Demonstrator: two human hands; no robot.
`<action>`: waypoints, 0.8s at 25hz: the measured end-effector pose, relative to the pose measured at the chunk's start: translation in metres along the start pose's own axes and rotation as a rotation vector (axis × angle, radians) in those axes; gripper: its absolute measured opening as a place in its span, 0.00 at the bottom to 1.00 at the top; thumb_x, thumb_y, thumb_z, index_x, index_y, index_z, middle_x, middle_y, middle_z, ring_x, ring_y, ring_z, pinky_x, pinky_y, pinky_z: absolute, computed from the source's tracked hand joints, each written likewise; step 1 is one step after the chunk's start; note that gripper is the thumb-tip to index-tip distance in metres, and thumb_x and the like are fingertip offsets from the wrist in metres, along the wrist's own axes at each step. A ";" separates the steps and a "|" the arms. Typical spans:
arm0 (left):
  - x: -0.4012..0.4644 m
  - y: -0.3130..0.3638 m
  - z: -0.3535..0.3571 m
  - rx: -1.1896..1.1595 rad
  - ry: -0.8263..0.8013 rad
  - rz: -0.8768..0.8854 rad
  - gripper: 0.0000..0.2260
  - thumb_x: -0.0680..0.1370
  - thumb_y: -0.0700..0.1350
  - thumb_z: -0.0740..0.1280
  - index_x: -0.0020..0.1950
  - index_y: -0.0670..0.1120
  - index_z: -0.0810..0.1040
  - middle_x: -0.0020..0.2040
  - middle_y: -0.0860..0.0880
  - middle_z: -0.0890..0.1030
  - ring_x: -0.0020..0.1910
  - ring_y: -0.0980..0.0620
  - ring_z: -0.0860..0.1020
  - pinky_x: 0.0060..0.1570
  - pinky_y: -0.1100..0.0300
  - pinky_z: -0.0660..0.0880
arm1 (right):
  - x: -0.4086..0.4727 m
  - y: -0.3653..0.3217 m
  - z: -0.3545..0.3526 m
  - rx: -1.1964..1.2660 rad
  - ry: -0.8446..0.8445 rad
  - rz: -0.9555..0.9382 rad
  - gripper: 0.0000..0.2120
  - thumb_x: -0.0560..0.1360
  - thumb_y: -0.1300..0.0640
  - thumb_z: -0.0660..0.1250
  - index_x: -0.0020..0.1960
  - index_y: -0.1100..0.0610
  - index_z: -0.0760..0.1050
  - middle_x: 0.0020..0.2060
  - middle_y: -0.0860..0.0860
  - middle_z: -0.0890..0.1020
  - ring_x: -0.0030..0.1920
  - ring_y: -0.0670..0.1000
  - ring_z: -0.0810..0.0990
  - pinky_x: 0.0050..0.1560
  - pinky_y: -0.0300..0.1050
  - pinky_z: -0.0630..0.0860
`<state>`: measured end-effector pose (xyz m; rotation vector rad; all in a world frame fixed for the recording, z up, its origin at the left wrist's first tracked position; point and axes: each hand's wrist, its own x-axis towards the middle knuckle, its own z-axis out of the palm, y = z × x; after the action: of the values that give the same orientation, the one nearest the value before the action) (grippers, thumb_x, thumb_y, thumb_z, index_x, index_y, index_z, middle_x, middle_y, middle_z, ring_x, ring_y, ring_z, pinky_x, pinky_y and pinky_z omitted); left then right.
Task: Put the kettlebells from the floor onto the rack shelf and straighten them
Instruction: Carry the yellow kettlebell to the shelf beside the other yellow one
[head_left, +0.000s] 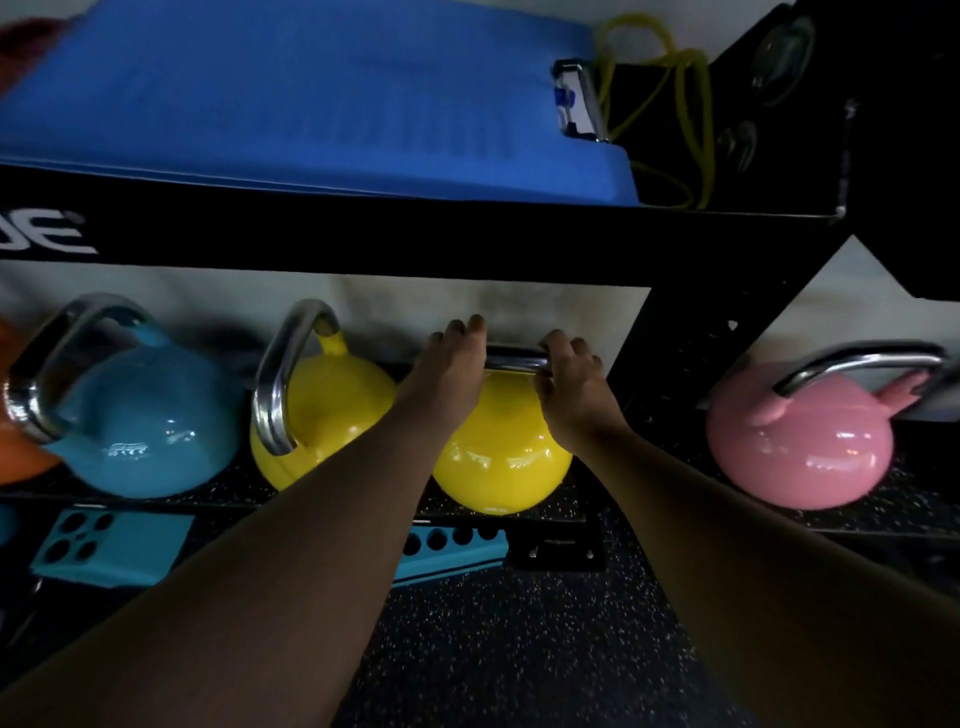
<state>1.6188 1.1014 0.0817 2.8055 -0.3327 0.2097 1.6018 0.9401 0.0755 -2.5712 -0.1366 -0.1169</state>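
A yellow kettlebell (501, 467) stands on the low rack shelf (550, 512), its steel handle running left to right. My right hand (574, 387) is curled around the handle's right end. My left hand (447, 374) rests on the handle's left end with its fingers stretched out over it. To its left stand a second yellow kettlebell (332, 410) and a teal kettlebell (140, 431), both with handles turned edge-on. A pink kettlebell (800, 441) sits to the right, beyond the black upright.
A black rack upright (691, 353) separates the yellow and pink kettlebells. Above, the upper shelf (415, 228) carries a blue mat (311, 104) and yellow bands (670, 104). Teal blocks with holes (109, 545) lie under the shelf. Speckled black floor (493, 649) is below. An orange object (21, 457) peeks in at the left edge.
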 end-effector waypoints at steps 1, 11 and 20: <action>-0.001 -0.002 0.000 0.002 0.004 0.009 0.15 0.78 0.38 0.67 0.62 0.40 0.68 0.54 0.38 0.75 0.53 0.38 0.76 0.46 0.45 0.76 | 0.000 0.000 -0.002 -0.003 -0.009 -0.015 0.13 0.79 0.58 0.61 0.63 0.56 0.66 0.57 0.59 0.74 0.56 0.59 0.73 0.53 0.58 0.75; -0.014 0.009 -0.011 0.001 -0.059 -0.006 0.19 0.79 0.42 0.65 0.68 0.43 0.66 0.62 0.39 0.72 0.60 0.39 0.72 0.52 0.47 0.72 | -0.009 -0.001 -0.019 -0.022 -0.111 -0.042 0.24 0.79 0.55 0.64 0.72 0.54 0.61 0.64 0.60 0.71 0.63 0.60 0.72 0.59 0.53 0.74; -0.057 0.092 -0.024 0.337 -0.015 0.344 0.22 0.70 0.43 0.66 0.64 0.46 0.72 0.59 0.46 0.75 0.60 0.42 0.73 0.59 0.48 0.70 | -0.076 0.052 -0.082 0.074 -0.028 -0.194 0.16 0.75 0.61 0.62 0.62 0.55 0.73 0.58 0.57 0.76 0.58 0.60 0.77 0.55 0.52 0.76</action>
<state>1.5388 1.0358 0.1201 3.0587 -0.8579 0.3496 1.5280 0.8463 0.1083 -2.4813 -0.3940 -0.1462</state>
